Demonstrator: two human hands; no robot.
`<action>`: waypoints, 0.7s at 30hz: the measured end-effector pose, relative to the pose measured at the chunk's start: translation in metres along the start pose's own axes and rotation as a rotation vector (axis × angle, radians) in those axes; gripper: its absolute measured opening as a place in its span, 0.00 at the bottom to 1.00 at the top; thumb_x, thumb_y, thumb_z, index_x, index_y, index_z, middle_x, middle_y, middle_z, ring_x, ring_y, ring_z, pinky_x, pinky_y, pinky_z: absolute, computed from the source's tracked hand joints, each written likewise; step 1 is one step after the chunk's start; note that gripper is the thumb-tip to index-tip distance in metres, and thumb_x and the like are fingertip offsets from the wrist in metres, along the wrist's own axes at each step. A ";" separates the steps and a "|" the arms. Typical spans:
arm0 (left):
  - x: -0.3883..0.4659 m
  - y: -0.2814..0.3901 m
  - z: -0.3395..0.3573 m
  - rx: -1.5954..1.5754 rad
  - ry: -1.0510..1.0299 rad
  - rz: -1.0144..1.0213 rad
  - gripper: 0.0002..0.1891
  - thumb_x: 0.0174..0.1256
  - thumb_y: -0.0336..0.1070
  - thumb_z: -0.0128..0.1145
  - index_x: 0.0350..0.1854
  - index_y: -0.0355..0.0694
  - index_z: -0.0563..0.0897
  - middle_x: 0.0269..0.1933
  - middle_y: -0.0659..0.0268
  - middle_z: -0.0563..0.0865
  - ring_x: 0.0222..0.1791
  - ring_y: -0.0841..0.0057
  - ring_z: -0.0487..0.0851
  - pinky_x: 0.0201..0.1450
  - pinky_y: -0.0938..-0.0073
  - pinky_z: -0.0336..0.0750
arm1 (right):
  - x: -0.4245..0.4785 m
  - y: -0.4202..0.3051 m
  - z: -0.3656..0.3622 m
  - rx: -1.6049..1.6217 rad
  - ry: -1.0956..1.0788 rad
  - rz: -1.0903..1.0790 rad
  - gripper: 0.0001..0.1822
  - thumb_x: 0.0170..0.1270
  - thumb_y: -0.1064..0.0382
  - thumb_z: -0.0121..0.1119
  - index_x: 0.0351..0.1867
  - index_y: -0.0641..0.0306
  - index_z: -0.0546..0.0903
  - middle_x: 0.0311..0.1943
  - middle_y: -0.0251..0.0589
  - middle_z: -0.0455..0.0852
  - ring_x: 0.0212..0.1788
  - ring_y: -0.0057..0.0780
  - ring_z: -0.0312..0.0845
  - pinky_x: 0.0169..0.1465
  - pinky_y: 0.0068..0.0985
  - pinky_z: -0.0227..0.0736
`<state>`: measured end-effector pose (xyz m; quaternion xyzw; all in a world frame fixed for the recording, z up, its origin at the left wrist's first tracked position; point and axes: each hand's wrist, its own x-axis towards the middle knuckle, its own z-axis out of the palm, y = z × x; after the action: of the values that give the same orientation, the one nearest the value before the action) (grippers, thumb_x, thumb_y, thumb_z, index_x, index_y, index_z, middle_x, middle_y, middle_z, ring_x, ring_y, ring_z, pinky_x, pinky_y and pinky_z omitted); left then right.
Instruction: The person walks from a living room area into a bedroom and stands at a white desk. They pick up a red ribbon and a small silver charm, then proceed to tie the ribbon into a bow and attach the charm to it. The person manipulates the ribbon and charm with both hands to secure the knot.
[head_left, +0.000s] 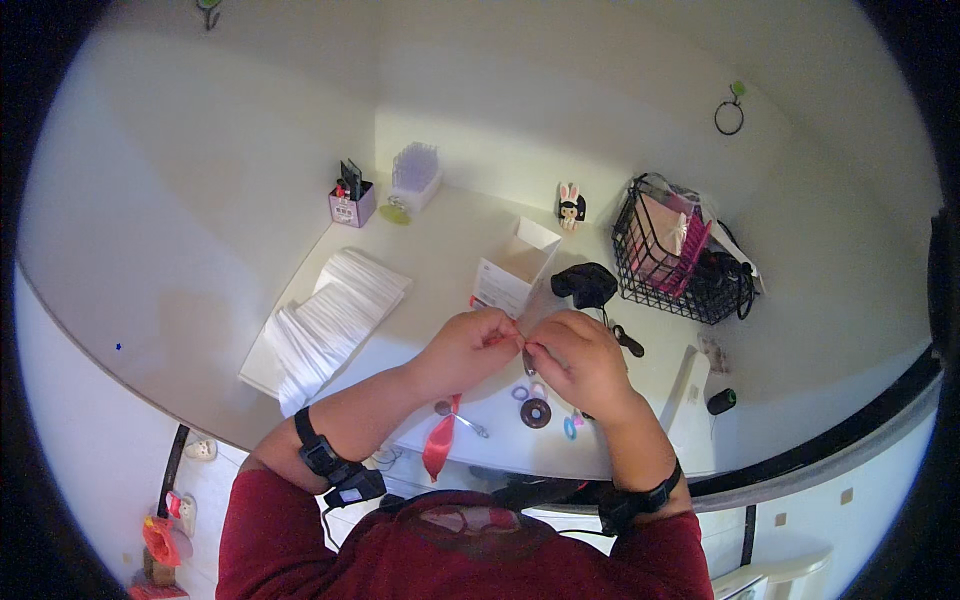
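Observation:
My left hand (480, 346) and my right hand (585, 360) meet fingertip to fingertip over the white table, just in front of an open white box (517, 262). A small reddish item (493, 341) shows between the fingers of my left hand. My right fingertips are pinched beside it; what they hold is too small to tell. A metal item partly shows under my right hand. Nearer my body lie a red ribbon (439, 446), a small metal spoon (471, 426), a dark brown ring-shaped object (535, 413) and small coloured rings (570, 428).
White folded paper or cloth (337, 300) lies at the left. Behind stand a purple pen holder (352, 204), a purple bristled item (415, 169) and a rabbit-eared figurine (571, 207). Right are a black pouch (585, 285), a black wire basket (667, 255) and a thread spool (721, 402).

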<state>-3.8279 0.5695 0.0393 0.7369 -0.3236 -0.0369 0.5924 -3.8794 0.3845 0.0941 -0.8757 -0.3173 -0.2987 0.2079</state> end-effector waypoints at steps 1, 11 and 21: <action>-0.001 0.003 0.000 0.010 -0.009 -0.011 0.07 0.62 0.33 0.57 0.38 0.35 0.80 0.33 0.64 0.84 0.33 0.81 0.79 0.37 0.77 0.74 | 0.000 -0.001 0.000 -0.008 -0.001 0.000 0.07 0.49 0.68 0.65 0.30 0.61 0.81 0.29 0.42 0.81 0.33 0.41 0.78 0.37 0.32 0.74; 0.002 -0.001 0.004 -0.317 -0.138 -0.026 0.06 0.67 0.33 0.55 0.42 0.39 0.79 0.32 0.74 0.76 0.30 0.90 0.70 0.32 0.85 0.66 | -0.003 -0.001 -0.004 0.132 0.011 0.166 0.07 0.49 0.66 0.63 0.32 0.58 0.80 0.30 0.39 0.81 0.32 0.39 0.79 0.36 0.33 0.74; -0.003 0.016 -0.004 -0.339 -0.364 -0.160 0.05 0.67 0.32 0.55 0.39 0.38 0.79 0.28 0.73 0.79 0.26 0.89 0.75 0.27 0.84 0.71 | -0.006 0.028 -0.034 0.304 0.424 0.312 0.05 0.51 0.75 0.58 0.29 0.64 0.77 0.27 0.34 0.77 0.24 0.18 0.70 0.33 0.17 0.66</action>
<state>-3.8354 0.5733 0.0540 0.6316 -0.3547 -0.2694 0.6345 -3.8774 0.3434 0.1100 -0.7909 -0.1695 -0.3884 0.4414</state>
